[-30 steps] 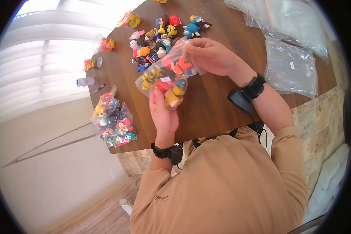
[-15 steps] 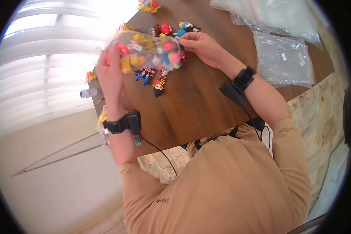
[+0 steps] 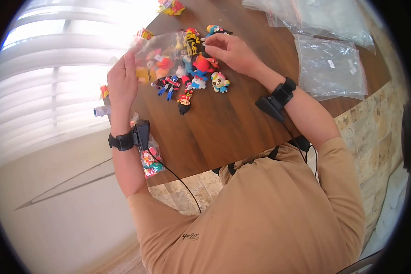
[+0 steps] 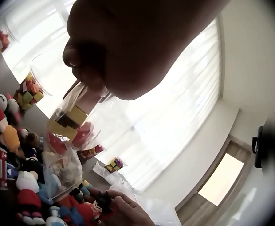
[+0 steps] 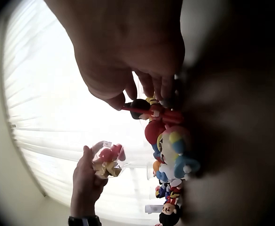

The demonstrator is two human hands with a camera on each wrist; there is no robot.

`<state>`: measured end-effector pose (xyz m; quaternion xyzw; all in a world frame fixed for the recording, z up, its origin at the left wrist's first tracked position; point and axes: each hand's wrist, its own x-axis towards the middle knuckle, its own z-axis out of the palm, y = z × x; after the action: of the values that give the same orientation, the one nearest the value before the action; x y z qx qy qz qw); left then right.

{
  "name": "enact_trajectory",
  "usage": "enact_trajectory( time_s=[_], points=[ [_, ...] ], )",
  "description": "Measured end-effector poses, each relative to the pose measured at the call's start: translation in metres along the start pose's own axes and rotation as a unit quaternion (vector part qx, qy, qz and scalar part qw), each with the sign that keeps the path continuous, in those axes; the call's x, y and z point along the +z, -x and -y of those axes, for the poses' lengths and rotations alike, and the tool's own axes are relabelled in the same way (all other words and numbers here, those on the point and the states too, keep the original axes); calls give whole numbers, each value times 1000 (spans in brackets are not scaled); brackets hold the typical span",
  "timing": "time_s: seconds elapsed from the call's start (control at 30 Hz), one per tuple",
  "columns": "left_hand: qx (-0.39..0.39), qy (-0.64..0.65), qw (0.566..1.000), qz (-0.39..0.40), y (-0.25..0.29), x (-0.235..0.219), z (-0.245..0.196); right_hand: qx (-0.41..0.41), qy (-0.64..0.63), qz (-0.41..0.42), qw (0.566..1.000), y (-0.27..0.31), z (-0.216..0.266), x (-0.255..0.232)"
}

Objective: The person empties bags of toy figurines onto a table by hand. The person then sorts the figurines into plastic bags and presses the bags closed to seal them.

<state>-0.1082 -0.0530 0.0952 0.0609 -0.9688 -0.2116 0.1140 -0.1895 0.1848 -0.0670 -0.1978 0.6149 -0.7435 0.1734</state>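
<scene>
My left hand point(image 3: 123, 80) grips the bottom end of a clear plastic bag point(image 3: 157, 48), which is tipped sideways with its mouth toward the right hand. Yellow and pink-red toy figures point(image 5: 110, 154) still show inside the bag. Toy figures lie in a pile under and beside the bag mouth, among them a yellow-and-black figure point(image 3: 193, 42), a red figure point(image 3: 202, 64) and a big-eyed doll figure point(image 3: 220, 82). My right hand point(image 3: 235, 52) is beside these toys, its fingers bent loosely with thumb and forefinger apart. In the right wrist view its fingertips overlap a black-haired figure point(image 5: 140, 108).
Empty clear bags point(image 3: 331, 66) lie on the right of the wooden table point(image 3: 242, 123). A filled bag of toys point(image 3: 151, 160) lies at the left edge, partly behind the left forearm. Tubs of colourful pieces point(image 3: 171, 7) stand along the window side.
The bag was carried left and tipped over the pile, and several figures have come out of it. The right hand has let go of the bag and its fingers have loosened.
</scene>
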Motion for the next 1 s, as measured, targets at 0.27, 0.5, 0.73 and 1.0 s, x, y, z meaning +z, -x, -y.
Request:
enact_trajectory(
  time_s=[0.27, 0.5, 0.73, 1.0],
  points=[
    [26, -109, 993, -39, -5, -30, -13, -28, 172, -102, 979, -6, -7, -13],
    [-6, 2, 995, -99, 4, -69, -34, -83, 168, -161, 969, -11, -22, -13],
    [-111, 266, 949, -126, 33, -44, -13, -66, 162, -162, 971, 1, 15, -9],
    [-146, 446, 876, -109, 81, 6, -4, 57, -252, 31, 966, 12, 40, 22]
  ],
)
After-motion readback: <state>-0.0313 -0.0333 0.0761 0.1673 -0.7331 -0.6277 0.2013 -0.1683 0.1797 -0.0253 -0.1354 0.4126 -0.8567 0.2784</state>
